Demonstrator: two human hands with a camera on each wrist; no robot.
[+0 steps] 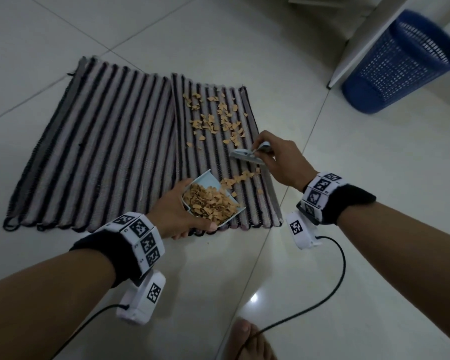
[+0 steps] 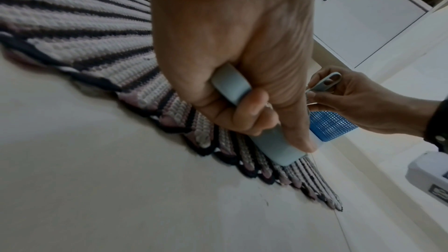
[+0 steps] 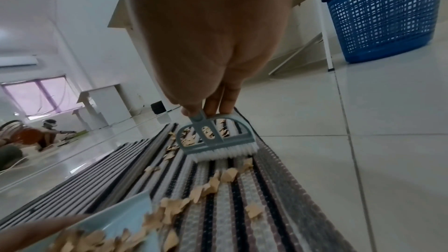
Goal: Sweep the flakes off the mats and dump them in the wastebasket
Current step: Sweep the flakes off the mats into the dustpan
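Note:
Two striped mats lie side by side on the tile floor, the left mat [image 1: 102, 141] bare of flakes. The right mat [image 1: 218, 152] carries scattered tan flakes [image 1: 216, 118]. My left hand [image 1: 177, 214] grips the handle of a light blue dustpan [image 1: 213, 201] heaped with flakes, its mouth resting on the right mat's near part. In the left wrist view the fingers curl round the dustpan handle [image 2: 232, 85]. My right hand [image 1: 278, 157] pinches the handle of a small grey-blue brush [image 3: 215, 139], whose white bristles touch the right mat. A trail of flakes [image 3: 218, 181] runs from brush to dustpan.
A blue mesh wastebasket [image 1: 403, 61] stands on the floor at the back right, beside a white furniture leg [image 1: 359, 48]. Cables trail from both wrist cameras across the tiles. A bare foot [image 1: 247, 339] is at the bottom edge. Another person sits far off in the right wrist view.

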